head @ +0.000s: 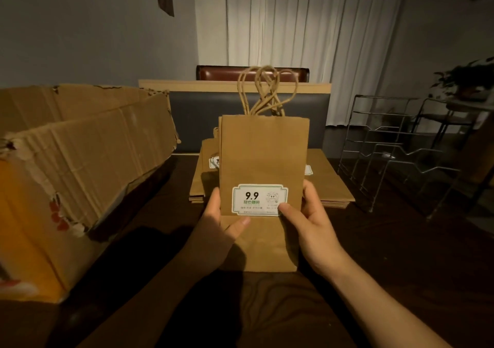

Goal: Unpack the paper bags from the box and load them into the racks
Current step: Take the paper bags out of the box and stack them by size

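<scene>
Left hand (223,223): fingers curled round the held paper bags' lower left edge.
Right hand (310,226): thumb pinches beside the label.
Held paper bags (263,160): upright between both hands, handles up.
Flat paper bags (330,184): stacked on the tabletop (401,254) beyond the fingers.
Box (66,160): left of them.
Racks (395,150): right.

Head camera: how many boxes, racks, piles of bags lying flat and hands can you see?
Cardboard box: 1
Wire racks: 2
Flat piles of bags: 2
Hands, left hand and right hand, holding a paper bag: 2
Total: 7
</scene>
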Motion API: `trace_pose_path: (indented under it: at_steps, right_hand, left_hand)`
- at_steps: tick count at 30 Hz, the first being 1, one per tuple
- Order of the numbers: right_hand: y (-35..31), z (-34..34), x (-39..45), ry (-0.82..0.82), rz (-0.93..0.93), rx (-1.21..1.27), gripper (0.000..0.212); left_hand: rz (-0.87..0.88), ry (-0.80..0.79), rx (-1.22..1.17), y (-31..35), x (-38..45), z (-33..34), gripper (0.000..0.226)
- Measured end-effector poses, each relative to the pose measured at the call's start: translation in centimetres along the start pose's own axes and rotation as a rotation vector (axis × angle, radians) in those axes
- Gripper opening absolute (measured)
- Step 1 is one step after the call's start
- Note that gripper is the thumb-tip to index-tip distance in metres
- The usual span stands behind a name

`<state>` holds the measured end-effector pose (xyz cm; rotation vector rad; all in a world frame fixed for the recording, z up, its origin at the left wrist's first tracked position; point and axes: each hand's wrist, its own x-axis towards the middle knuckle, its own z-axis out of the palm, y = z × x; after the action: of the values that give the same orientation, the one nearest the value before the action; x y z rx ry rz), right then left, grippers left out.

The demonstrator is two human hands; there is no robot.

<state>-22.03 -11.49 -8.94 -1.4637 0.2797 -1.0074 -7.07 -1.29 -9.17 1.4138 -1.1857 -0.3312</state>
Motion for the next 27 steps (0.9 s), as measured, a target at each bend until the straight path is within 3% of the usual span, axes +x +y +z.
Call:
trace_pose_path:
  at_steps: [4, 8, 11, 14, 16, 20, 25, 27]
  right_hand:
    - [0.1, -0.1, -0.4, -0.026, -0.018, -0.056, 0.049]
    - [0.8, -0.2, 0.0, -0.055, 0.077, -0.134, 0.053]
    - [1.0, -0.1, 0.1, 0.022, 0.132, -0.161, 0.057]
    - [-0.1, 0.0, 1.8, 0.087, 0.17, -0.158, 0.063]
    - [-1.5, 0.3, 5.1, 0.098, 0.209, -0.165, 0.059]
    - [-2.3, 2.0, 12.8, 0.113, 0.29, -0.317, 0.036]
    - [2.9, 4.0, 20.1, 0.163, 0.469, -0.518, 0.01]
    - [5.3, 4.0, 21.4, 0.14, 0.512, -0.726, 0.019]
  left_hand:
    - [-0.011, 0.041, -0.017, -0.4, -0.2, -0.1, 0.055]
    - [-0.137, -0.089, -0.021, -1.7, 0.4, -0.5, 0.058]
    - [-0.179, -0.094, -0.009, -2.1, 0.4, -0.2, 0.05]
    - [-0.225, -0.085, -0.177, -2.2, 1.0, -0.6, 0.055]
    - [-0.263, 0.019, -0.212, -1.9, 2.8, -1.7, 0.054]
    - [-0.375, 0.262, 0.031, -1.3, 7.4, -4.4, 0.048]
    - [-0.544, 0.231, 0.16, -3.1, 11.8, -5.9, 0.066]
    - [-0.61, 0.204, 0.158, -3.8, 13.2, -6.2, 0.069]
